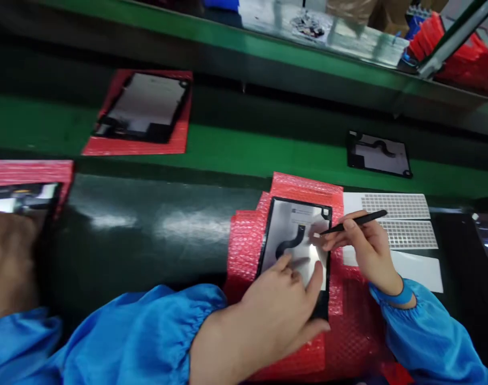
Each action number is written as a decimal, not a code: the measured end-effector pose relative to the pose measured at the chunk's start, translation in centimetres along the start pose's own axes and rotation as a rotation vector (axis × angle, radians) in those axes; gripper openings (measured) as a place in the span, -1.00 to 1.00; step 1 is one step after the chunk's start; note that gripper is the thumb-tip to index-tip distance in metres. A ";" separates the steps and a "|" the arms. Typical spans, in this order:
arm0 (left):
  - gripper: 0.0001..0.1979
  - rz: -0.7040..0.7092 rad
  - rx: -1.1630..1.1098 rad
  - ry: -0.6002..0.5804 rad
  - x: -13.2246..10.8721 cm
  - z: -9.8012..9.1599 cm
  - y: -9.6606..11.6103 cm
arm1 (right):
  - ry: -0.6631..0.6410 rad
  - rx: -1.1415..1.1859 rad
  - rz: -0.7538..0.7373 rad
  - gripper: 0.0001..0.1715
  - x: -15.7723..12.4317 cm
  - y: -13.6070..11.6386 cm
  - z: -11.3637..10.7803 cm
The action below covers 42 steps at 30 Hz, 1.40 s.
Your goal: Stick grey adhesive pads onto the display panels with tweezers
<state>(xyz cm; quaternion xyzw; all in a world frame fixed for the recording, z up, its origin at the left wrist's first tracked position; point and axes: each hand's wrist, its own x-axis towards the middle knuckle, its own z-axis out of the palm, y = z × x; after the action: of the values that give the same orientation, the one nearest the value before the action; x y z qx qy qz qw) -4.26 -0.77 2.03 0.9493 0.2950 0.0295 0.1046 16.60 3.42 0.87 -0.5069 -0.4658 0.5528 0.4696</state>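
Observation:
A tablet display panel (286,211), silvery-backed with a black frame, lies on red bubble wrap (246,243). On its back runs a curved black flex cable (292,243). My left hand (284,299) rests on the lower part of the panel, fingers apart, with a fingertip close to the lower end of the cable and the thumb by the right edge. My right hand (364,243) pinches black tweezers (358,221). At their tip, over the panel just right of the cable, is a small whitish piece (316,235).
White sheets with rows of small squares (406,235) lie right of the wrap. Other panels (147,101) (380,155) lie on the green strip behind. At far left, a co-worker's blurred hand (11,262) reaches over another panel. A shelf edge (244,40) crosses the back.

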 end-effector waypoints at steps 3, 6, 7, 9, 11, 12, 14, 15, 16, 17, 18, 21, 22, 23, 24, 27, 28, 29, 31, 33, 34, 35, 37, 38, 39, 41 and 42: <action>0.07 -0.059 0.064 -0.046 -1.2 1.2 -2.9 | -0.086 -0.014 0.048 -0.62 2.2 1.4 4.6; 0.13 -0.048 0.057 -0.027 -1.7 2.4 -4.1 | -0.127 -0.062 0.112 -0.58 3.2 3.1 6.9; 0.12 -0.047 0.044 -0.022 -1.8 2.6 -4.2 | -0.129 -0.081 0.132 -0.58 3.4 3.6 7.2; 0.09 -0.057 0.009 -0.027 -1.9 2.7 -4.0 | -0.126 -0.107 0.161 -0.57 3.4 4.0 7.4; 0.06 -0.068 -0.026 -0.047 -1.9 2.6 -3.8 | -0.118 -0.110 0.170 -0.56 3.4 4.1 7.3; 0.05 -0.072 -0.039 -0.063 -1.9 2.6 -3.8 | -0.115 -0.109 0.171 -0.57 3.4 4.0 7.2; 0.02 -0.069 -0.063 -0.101 -1.9 2.5 -3.8 | -0.107 -0.111 0.176 -0.57 3.3 3.8 7.2; 0.00 -0.063 -0.072 -0.119 -1.8 2.4 -3.9 | -0.103 -0.115 0.181 -0.57 3.3 3.8 7.2; -0.01 -0.056 -0.078 -0.133 -1.7 2.4 -4.0 | -0.100 -0.123 0.188 -0.57 3.3 3.8 7.2; -0.01 -0.049 -0.080 -0.142 -1.6 2.3 -4.1 | -0.097 -0.131 0.195 -0.58 3.3 3.8 7.2; 0.00 -0.043 -0.079 -0.149 -1.6 2.3 -4.2 | -0.095 -0.138 0.201 -0.59 3.3 3.8 7.2; 0.02 -0.027 -0.068 -0.155 -1.4 2.1 -4.4 | -0.098 -0.150 0.211 -0.60 3.3 3.8 7.3; 0.02 -0.025 -0.069 -0.150 -1.4 2.1 -4.5 | -0.101 -0.151 0.213 -0.60 3.3 3.7 7.3; 0.01 -0.027 -0.075 -0.139 -1.5 2.1 -4.6 | -0.105 -0.152 0.213 -0.60 3.3 3.7 7.3; -0.01 -0.031 -0.083 -0.127 -1.5 2.0 -4.7 | -0.110 -0.151 0.212 -0.59 3.3 3.6 7.3; -0.07 -0.041 -0.129 -0.101 -1.4 1.9 -5.4 | -0.123 -0.146 0.207 -0.60 3.4 3.6 7.3; -0.10 -0.035 -0.148 -0.100 -1.3 1.8 -5.7 | -0.122 -0.144 0.205 -0.60 3.5 3.7 7.3; -0.13 -0.029 -0.164 -0.100 -1.2 1.7 -6.0 | -0.120 -0.142 0.205 -0.60 3.6 3.9 7.3; -0.18 -0.020 -0.184 -0.096 -0.9 1.4 -6.5 | -0.105 -0.133 0.205 -0.59 3.7 4.2 7.3; -0.19 -0.012 -0.197 -0.099 -0.6 1.0 -7.1 | -0.087 -0.103 0.207 -0.57 3.9 4.5 7.3; -0.24 0.001 -0.212 -0.099 -0.4 0.8 -7.3 | -0.077 -0.081 0.206 -0.56 4.0 4.5 7.2; -0.33 0.009 -0.233 -0.097 -0.3 0.5 -7.7 | -0.065 -0.057 0.199 -0.55 4.0 4.4 6.9; -0.57 -0.040 -0.271 -0.073 -0.4 0.0 -8.4 | -0.029 -0.013 0.167 -0.54 4.0 3.8 6.0; -0.62 -0.115 -0.272 -0.060 -0.6 -0.2 -8.7 | -0.004 -0.001 0.142 -0.54 3.8 3.4 5.3; -0.62 -0.216 -0.256 -0.053 -0.9 -0.3 -9.1 | 0.022 0.002 0.115 -0.55 3.5 2.9 4.5; -0.59 -0.424 -0.212 -0.069 -1.6 -0.3 -9.6 | 0.074 -0.010 0.070 -0.58 2.7 1.9 2.5; -0.60 -0.497 -0.206 -0.079 -1.9 -0.2 -9.7 | 0.098 -0.021 0.053 -0.60 2.2 1.6 1.4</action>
<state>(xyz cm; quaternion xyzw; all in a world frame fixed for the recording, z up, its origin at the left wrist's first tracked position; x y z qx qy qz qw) -11.26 6.00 0.13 0.8324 0.5102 -0.0043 0.2162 15.01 5.34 -0.96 -0.5504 -0.4344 0.5345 0.4719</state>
